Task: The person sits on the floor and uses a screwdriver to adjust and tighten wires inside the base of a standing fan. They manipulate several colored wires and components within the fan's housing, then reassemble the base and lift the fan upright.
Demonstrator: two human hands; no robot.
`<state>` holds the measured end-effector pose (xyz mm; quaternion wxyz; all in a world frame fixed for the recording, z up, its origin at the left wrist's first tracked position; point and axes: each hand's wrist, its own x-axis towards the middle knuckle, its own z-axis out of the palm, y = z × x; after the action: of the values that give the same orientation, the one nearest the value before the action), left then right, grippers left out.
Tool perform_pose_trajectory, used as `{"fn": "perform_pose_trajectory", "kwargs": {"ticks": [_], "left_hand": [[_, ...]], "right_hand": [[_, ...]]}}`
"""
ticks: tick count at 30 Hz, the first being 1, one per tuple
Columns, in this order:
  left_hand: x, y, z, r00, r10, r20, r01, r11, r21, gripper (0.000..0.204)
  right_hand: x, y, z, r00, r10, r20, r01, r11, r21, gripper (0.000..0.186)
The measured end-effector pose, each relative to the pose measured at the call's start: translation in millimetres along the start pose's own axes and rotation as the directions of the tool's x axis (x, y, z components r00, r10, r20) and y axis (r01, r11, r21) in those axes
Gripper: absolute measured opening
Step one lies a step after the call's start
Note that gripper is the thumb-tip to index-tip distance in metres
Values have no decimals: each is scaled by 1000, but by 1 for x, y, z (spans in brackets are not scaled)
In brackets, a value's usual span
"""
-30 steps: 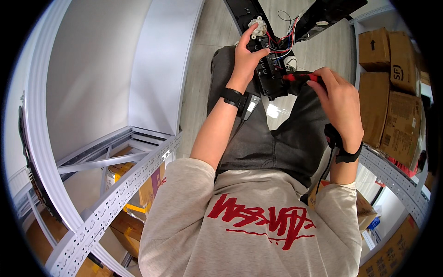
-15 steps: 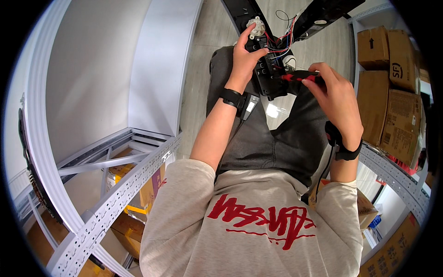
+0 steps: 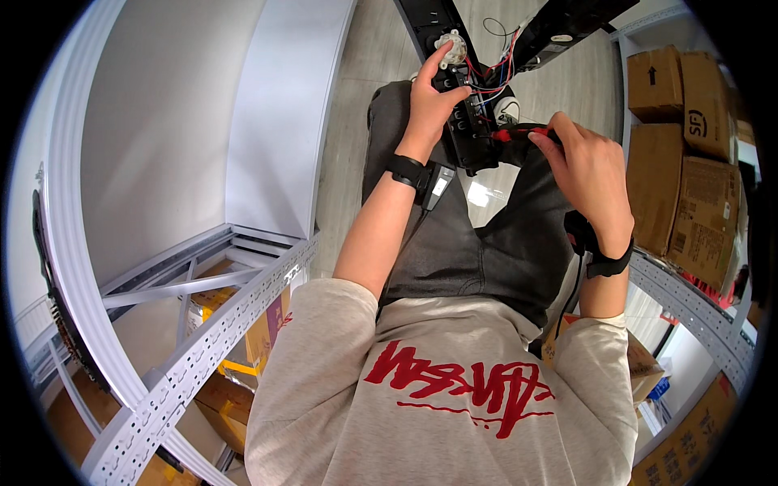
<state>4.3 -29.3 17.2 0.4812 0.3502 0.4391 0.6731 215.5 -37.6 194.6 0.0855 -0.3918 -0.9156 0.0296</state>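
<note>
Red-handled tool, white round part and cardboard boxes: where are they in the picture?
Red-handled tool (image 3: 519, 134), head view, on the red handle just left of the right hand's fingers.
White round part (image 3: 452, 44), head view, on its top face.
Cardboard boxes (image 3: 677, 154), head view, on the side of the stack.

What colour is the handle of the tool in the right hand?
Red with some black, on the tool gripped by the right hand; it shows in the head view.

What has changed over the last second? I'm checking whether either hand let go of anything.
Almost nothing. The right hand has edged slightly along the red-handled tool, tip at the black drone frame. The left hand still grips the frame by the white motor. Nothing was let go.
</note>
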Motion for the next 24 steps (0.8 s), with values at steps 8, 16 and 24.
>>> {"fn": "perform_pose_trajectory", "kwargs": {"ticks": [8,16,24], "left_hand": [[-1,-1,0,1000,-2,-12,2,1000,-6,77],[-1,0,0,1000,2,-15,-3,999,-39,78],[1,-6,-2,1000,31,-1,-31,994,101,78]], "right_hand": [[-5,5,7,993,107,54,-106,994,-23,32],[-6,3,0,998,62,-16,-58,977,204,29],[-2,-6,10,998,60,10,-60,998,-20,31]]}}
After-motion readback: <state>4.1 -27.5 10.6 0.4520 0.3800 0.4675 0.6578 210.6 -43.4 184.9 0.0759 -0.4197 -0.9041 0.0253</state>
